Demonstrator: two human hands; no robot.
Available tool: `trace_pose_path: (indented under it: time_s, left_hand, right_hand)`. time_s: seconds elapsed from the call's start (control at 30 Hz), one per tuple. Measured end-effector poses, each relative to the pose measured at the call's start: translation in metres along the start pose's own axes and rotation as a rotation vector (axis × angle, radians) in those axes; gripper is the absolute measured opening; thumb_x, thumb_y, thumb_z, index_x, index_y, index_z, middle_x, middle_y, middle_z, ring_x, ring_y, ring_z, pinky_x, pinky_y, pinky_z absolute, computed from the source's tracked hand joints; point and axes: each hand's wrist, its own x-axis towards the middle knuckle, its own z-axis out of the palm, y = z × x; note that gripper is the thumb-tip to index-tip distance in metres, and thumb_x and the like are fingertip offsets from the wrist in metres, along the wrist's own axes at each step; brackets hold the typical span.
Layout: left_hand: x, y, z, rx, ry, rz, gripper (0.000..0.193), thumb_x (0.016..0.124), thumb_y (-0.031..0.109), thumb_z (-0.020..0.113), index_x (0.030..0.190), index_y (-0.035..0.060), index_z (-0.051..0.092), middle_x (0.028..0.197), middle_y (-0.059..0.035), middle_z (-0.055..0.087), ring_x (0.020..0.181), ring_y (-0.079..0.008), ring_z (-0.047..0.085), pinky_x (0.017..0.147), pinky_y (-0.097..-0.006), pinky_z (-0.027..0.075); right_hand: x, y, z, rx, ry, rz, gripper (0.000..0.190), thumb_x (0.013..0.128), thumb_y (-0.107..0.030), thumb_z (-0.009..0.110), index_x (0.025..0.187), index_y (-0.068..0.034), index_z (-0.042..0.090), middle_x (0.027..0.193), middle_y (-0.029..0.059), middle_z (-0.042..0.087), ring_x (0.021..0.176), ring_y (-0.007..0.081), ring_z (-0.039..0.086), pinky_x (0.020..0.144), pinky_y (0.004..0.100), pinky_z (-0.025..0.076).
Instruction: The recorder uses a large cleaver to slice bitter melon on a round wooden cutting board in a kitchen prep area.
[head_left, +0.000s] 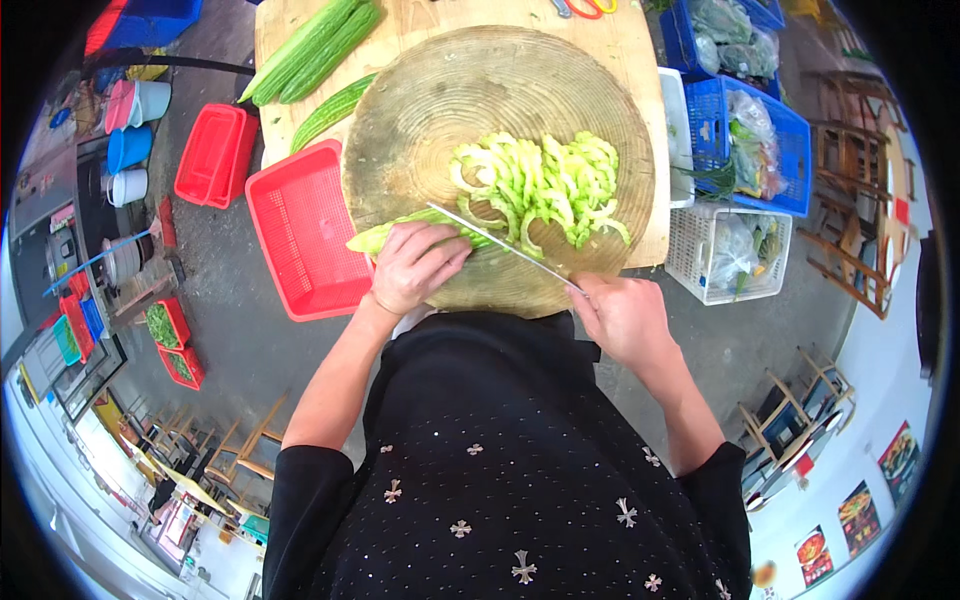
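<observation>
On a round wooden chopping block, my left hand presses down a piece of bitter melon near the block's lower left. My right hand grips a knife by its handle. The blade runs slantwise, its edge at the melon beside my left fingers. A heap of sliced bitter melon lies on the block above and right of the blade; several slices are curved. Whole bitter melons rest on the wooden table at the upper left, and another one lies against the block's edge.
A red plastic basket adjoins the block on the left. Scissors with red and yellow handles lie at the table's far edge. White and blue crates with bagged vegetables stand right of the table. Stacked red bins stand left.
</observation>
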Motion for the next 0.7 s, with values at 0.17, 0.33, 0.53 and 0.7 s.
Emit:
trace_pose_path:
  time_s: [0.17, 0.33, 0.53, 0.7]
  left_hand:
    - [-0.004, 0.0, 0.001, 0.033, -0.02, -0.023, 0.031, 0.082, 0.015, 0.096, 0.111, 0.0144, 0.085, 0.12, -0.0005, 0.079, 0.106, -0.0253, 0.069, 0.093, -0.0397, 0.057]
    - [-0.004, 0.0, 0.0, 0.03, -0.018, -0.026, 0.031, 0.082, 0.016, 0.096, 0.111, 0.0146, 0.085, 0.12, -0.0001, 0.079, 0.106, -0.0249, 0.069, 0.093, -0.0398, 0.057]
    - [0.0, 0.0, 0.0, 0.015, -0.015, -0.014, 0.032, 0.08, 0.012, 0.098, 0.109, 0.0133, 0.086, 0.117, -0.0028, 0.079, 0.104, -0.0257, 0.071, 0.09, -0.0402, 0.058]
    - [-0.005, -0.001, 0.0, 0.001, -0.017, -0.015, 0.031, 0.082, 0.015, 0.095, 0.111, 0.0145, 0.086, 0.12, -0.0016, 0.078, 0.106, -0.0273, 0.07, 0.094, -0.0414, 0.058]
  right_hand:
    - [-0.011, 0.012, 0.0, 0.033, 0.037, 0.052, 0.032, 0.109, -0.031, 0.07, 0.086, -0.008, 0.068, 0.076, 0.0163, 0.073, 0.07, 0.0414, 0.072, 0.064, 0.0519, 0.057]
    - [-0.022, 0.024, -0.006, 0.179, 0.095, 0.228, 0.031, 0.107, -0.03, 0.077, 0.09, -0.004, 0.073, 0.073, 0.0191, 0.067, 0.065, 0.0411, 0.068, 0.06, 0.0496, 0.051]
    - [-0.027, 0.015, -0.012, 0.314, 0.059, 0.231, 0.024, 0.106, -0.027, 0.078, 0.096, -0.005, 0.077, 0.075, 0.0174, 0.069, 0.065, 0.0384, 0.069, 0.059, 0.0465, 0.052]
    - [-0.008, -0.029, 0.002, 0.095, 0.18, 0.003, 0.014, 0.105, -0.022, 0.074, 0.107, -0.009, 0.077, 0.08, 0.0116, 0.074, 0.068, 0.0356, 0.074, 0.063, 0.0461, 0.06]
